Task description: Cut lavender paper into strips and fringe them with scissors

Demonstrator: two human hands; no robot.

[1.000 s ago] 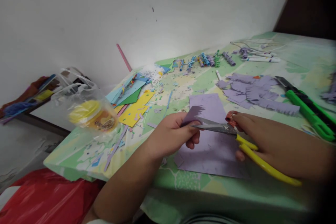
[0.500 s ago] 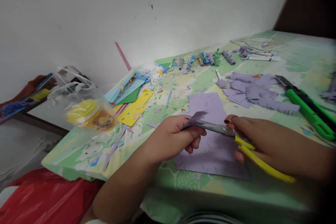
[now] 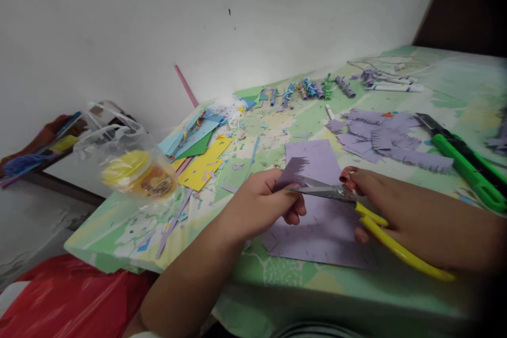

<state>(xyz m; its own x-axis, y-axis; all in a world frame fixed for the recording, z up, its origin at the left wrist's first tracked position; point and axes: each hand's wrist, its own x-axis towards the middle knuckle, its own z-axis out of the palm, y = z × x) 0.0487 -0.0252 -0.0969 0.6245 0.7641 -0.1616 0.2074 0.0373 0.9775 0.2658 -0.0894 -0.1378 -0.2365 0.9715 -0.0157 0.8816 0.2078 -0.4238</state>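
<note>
Between thumb and fingers, my left hand [image 3: 269,203] pinches a small purple paper piece [image 3: 292,171] whose upper edge is cut into a fringe. My right hand [image 3: 390,208] is closed on yellow-handled scissors [image 3: 400,248]. Their blades point left, slightly parted, and reach the paper just by my left thumb. Beneath both hands lies a larger purple paper sheet [image 3: 317,243] on the table. Something red wraps a fingertip of my right hand near the scissors' pivot.
Fringed purple strips [image 3: 380,134] lie in a pile at the right, beside a green utility knife [image 3: 467,169]. Several rolled paper tubes [image 3: 309,87] line the back. A bagged yellow-lidded tub [image 3: 138,174] and yellow paper [image 3: 206,163] are at the left.
The scissor blades have parted and tipped a little, where before they were nearly together. The fringed paper in my left hand has turned so more of its face shows.
</note>
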